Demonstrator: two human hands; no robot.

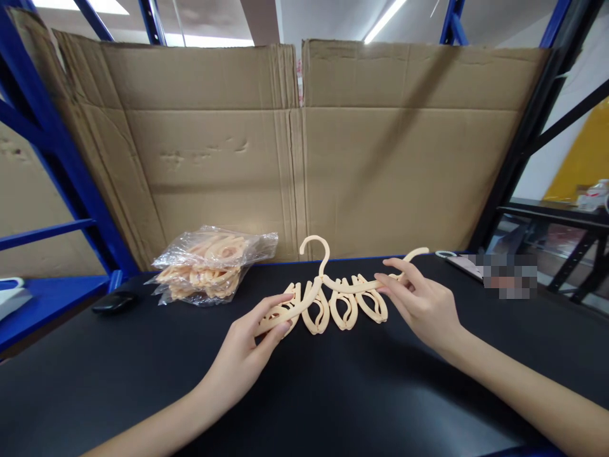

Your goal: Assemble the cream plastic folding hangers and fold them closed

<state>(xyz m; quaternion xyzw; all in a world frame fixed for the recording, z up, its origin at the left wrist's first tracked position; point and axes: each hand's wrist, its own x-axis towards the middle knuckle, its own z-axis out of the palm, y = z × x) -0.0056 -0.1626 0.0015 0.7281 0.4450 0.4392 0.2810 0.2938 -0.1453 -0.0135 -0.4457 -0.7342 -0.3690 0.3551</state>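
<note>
A cream plastic clothes hanger [311,293] is held up just over the black table, its hook pointing upward. Several looped clips [343,311] of the same cream colour hang in a row beneath its arms. My left hand [252,343] pinches the hanger's left arm between thumb and fingers, near the end. On the other side, my right hand [419,304] grips the right arm with thumb and fingertips, and the curved tip sticks out past it. Part of the leftmost clip is hidden behind the left fingers.
Behind to the left lies a clear plastic bag [214,263] full of similar cream pieces. A black computer mouse [114,303] rests near the table's left side. At the right back is a flat, partly blurred phone-like object [466,265]. Cardboard sheets [214,158] wall off the back.
</note>
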